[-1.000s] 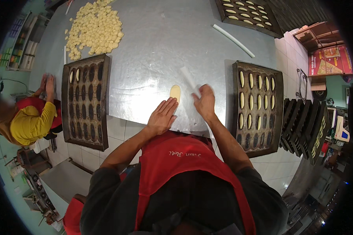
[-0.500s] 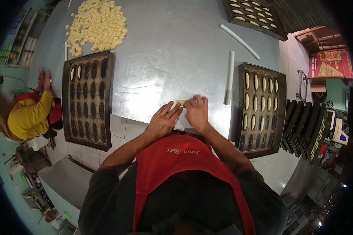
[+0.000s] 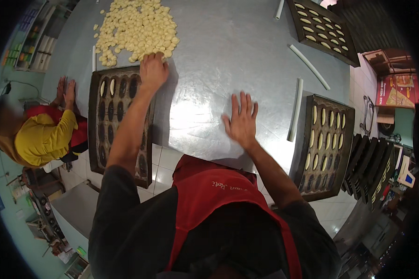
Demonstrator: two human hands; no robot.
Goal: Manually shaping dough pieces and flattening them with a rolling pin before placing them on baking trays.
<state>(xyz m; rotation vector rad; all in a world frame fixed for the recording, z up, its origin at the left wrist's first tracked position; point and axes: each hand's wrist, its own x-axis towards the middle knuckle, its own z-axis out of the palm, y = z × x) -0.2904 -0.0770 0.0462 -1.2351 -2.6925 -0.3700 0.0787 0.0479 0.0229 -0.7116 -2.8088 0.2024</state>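
My left hand (image 3: 154,70) reaches forward to the near edge of a heap of pale dough pieces (image 3: 144,28), its fingers bent down onto the dough with the tips hidden. Flat over the metal table (image 3: 205,69), my right hand (image 3: 242,120) has its fingers spread; whatever may lie under the palm is hidden. Beneath my left forearm is a dark moulded tray (image 3: 104,156) with two dough strips in its far corner. To the right stands another moulded tray (image 3: 328,188), partly filled with rows of dough strips (image 3: 328,140).
White rods (image 3: 295,109) lie on the table's right side. A filled tray (image 3: 323,28) sits at the far right. Dark trays (image 3: 365,162) lean in a row beyond the right edge. At left, a person in a yellow sleeve (image 3: 46,137) has hands on the table.
My left hand has left the spot beside my right hand and reached out to the dough heap. My right hand has opened flat; the dough strip under the fingers no longer shows.
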